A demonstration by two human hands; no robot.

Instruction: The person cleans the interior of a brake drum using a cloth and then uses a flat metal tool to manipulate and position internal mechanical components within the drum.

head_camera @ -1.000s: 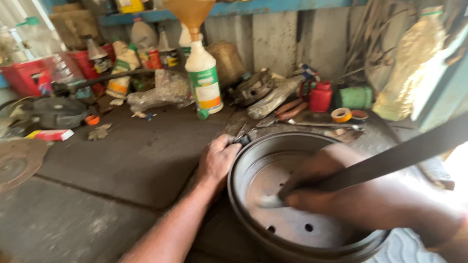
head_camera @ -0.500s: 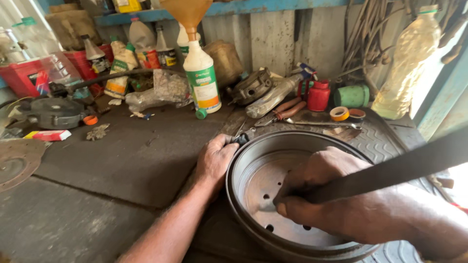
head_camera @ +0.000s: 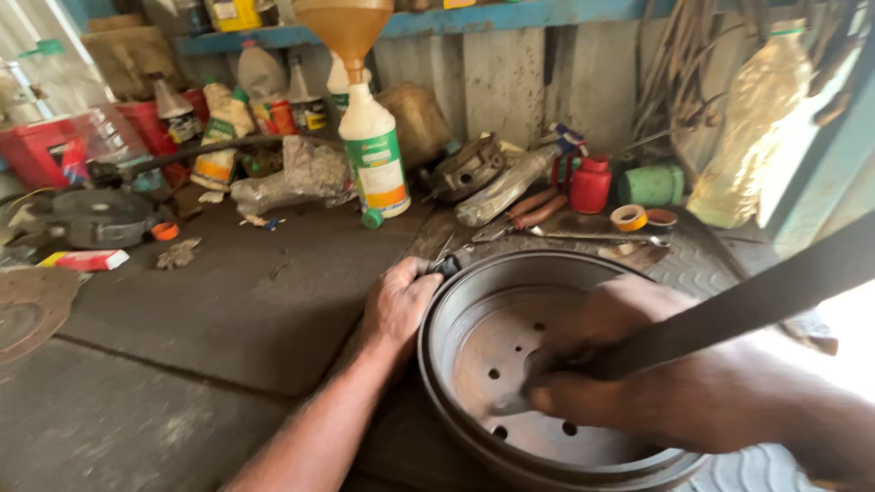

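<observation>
While I look down from the head camera, I see a round metal drum [head_camera: 474, 364] lying open side up on the near right of the desk [head_camera: 228, 310], its rusty floor pierced by several small holes. My left hand [head_camera: 396, 305] is curled over the drum's left rim, fingers wrapped on the edge and closed around it. My right hand [head_camera: 629, 383] is down inside the drum, closed on something near the floor; it is blurred, so I cannot tell exactly what it has hold of. A dark strap [head_camera: 775, 292] runs from that hand up and away to the right edge of the view.

Just beyond the drum's far rim lie a long metal wrench [head_camera: 592, 237] and a pair of red-handled pliers [head_camera: 533, 210]. Near them on the right sit two small rolls of tape [head_camera: 629, 217], a red can [head_camera: 591, 185] and a green cup on its side [head_camera: 652, 185]. Farther left stands a white bottle [head_camera: 374, 164] with an orange funnel [head_camera: 342, 32] set in its neck, a green cap [head_camera: 372, 219] lying at its foot. A crumpled grey plastic bag [head_camera: 292, 178] rests to its left, and more bottles line the far wall. At the far left are a red tub [head_camera: 46, 150], a dark round metal part [head_camera: 96, 217] and a small red and white box [head_camera: 87, 261]. A clear plastic bottle [head_camera: 752, 128] hangs at the far right.
</observation>
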